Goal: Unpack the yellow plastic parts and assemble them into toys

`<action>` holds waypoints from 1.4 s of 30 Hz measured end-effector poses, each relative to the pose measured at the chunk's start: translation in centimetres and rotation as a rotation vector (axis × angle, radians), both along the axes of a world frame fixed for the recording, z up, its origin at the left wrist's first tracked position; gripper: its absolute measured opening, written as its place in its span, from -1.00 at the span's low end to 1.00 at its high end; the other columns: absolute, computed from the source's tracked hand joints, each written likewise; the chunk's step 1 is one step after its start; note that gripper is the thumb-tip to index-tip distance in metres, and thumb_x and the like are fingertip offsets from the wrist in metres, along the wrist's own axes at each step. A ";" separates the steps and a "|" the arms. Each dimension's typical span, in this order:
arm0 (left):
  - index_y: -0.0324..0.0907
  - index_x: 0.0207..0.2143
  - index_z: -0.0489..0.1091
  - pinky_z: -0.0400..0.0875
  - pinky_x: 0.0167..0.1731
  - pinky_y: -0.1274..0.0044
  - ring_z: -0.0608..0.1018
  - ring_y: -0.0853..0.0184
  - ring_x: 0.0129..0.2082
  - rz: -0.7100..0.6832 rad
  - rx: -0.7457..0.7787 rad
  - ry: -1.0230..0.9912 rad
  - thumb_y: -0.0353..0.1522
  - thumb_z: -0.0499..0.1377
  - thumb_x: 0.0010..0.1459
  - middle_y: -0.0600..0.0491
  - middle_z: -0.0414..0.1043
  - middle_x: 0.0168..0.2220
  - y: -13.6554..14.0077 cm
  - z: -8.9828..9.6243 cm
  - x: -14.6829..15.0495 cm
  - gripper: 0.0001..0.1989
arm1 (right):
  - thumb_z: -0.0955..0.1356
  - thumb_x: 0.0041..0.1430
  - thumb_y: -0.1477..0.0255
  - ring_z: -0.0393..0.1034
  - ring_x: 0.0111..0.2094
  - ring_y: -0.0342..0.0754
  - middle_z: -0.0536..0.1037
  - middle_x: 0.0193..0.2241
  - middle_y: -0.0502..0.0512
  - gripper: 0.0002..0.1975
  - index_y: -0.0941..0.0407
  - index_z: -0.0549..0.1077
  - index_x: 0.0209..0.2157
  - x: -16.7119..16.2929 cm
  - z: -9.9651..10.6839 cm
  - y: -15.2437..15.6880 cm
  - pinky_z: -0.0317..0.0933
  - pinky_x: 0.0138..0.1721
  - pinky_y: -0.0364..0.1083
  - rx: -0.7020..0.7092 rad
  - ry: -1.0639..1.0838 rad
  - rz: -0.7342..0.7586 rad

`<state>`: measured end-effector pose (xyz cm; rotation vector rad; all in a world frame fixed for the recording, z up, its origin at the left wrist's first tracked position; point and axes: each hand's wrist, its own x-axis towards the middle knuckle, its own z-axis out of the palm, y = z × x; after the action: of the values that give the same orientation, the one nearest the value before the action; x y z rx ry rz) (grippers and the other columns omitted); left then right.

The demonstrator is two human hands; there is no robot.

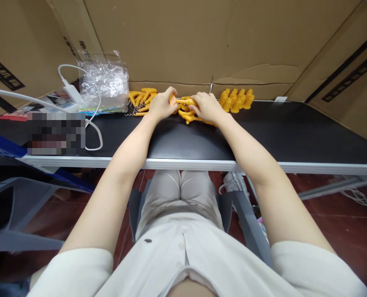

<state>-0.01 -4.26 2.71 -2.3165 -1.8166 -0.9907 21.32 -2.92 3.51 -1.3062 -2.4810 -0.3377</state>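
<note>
The left hand [163, 106] and right hand [206, 108] are at upper centre of the frame, above the worktop [191, 144]. Both hands are closed, fingers and thumbs gripping opposite ends of a yellow part [186, 101] that spans the gap between them. Whether this part is one piece or several joined pieces cannot be told.

Further yellow pieces [188, 118] lie directly below the held part, near the right hand. Left of the left hand, branched yellow pieces [144, 95] lie in a pile, with small metal springs [137, 108] beside them. Right of the right hand, a group of yellow pegs [236, 100] stands upright in close rows.

At upper left, clear plastic wrap [104, 80] rests near a white cable [93, 146]. Cardboard panels [177, 41] border the rear of the worktop.
</note>
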 end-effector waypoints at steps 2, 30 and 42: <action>-0.11 0.18 0.45 0.46 0.13 0.39 0.66 0.09 0.04 -0.001 -0.003 -0.001 -0.34 0.14 0.20 -0.06 0.66 -0.08 -0.2 0.0 0.1 -0.52 | 0.18 0.48 0.26 0.33 0.20 0.34 0.51 0.13 0.43 -0.55 0.20 0.46 0.17 0.0 0.1 -0.1 0.15 0.21 0.27 0.013 -0.009 -0.004; -0.10 -0.13 0.44 0.45 -0.05 0.38 0.66 0.16 -0.15 -0.189 0.150 -0.337 -0.55 0.29 0.06 0.08 0.48 -0.36 3.1 -1.8 -0.5 -0.68 | 0.15 0.45 0.38 0.31 0.23 0.33 0.51 0.18 0.40 -0.57 0.16 0.41 0.22 -0.2 0.7 -0.4 0.08 0.23 0.31 0.112 0.015 0.027; -0.11 -0.28 0.36 0.46 -0.23 0.46 0.57 0.30 -0.38 -0.203 0.089 -0.407 -0.56 0.32 0.00 0.18 0.30 -0.53 2.9 -1.7 0.0 -0.72 | 0.05 0.47 0.50 0.34 0.19 0.25 0.52 0.09 0.29 -0.56 0.15 0.41 0.16 0.0 0.7 -0.1 0.05 0.27 0.29 0.229 -0.003 0.013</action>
<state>-0.03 -1.37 1.01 -2.4163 -1.6239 -1.6400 21.33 -2.98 4.20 -1.1960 -2.3692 -0.6020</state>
